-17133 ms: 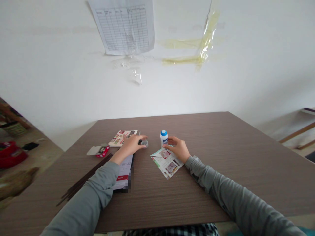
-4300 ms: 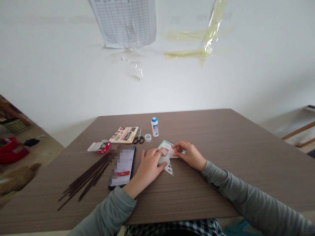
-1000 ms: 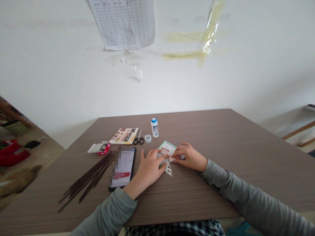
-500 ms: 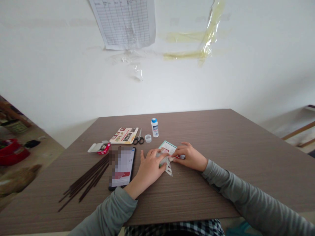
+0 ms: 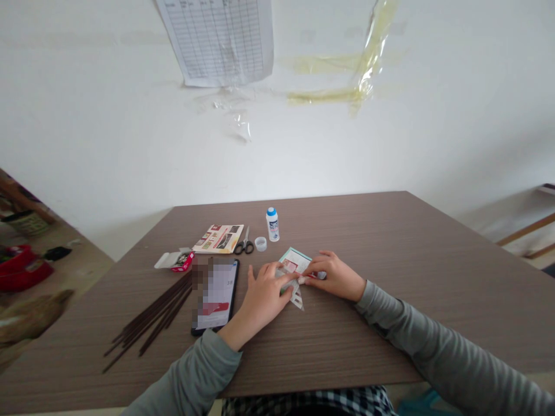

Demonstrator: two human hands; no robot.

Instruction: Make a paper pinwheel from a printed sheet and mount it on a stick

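Observation:
A small printed sheet of paper [image 5: 297, 258] with a green edge lies on the table between my hands. My left hand [image 5: 265, 290] rests on its near left part, fingers stretched out and thumb apart. Under those fingers is a pale triangular piece [image 5: 297, 300] with cut-out windows, perhaps a set square; its upper part is hidden. From the right, my right hand [image 5: 332, 276] pinches at the paper's edge, thumb and fingertips close together. Its fingertips nearly meet the left ones, and they hide part of the paper.
Beyond my hands stand a white glue bottle [image 5: 273, 225] and a clear cap [image 5: 261, 244]. Black scissors [image 5: 244, 246] lie beside a printed booklet [image 5: 219, 239]. Leftward are a small red box [image 5: 182, 260], several dark thin sticks [image 5: 147, 312] and a phone [image 5: 217, 294].

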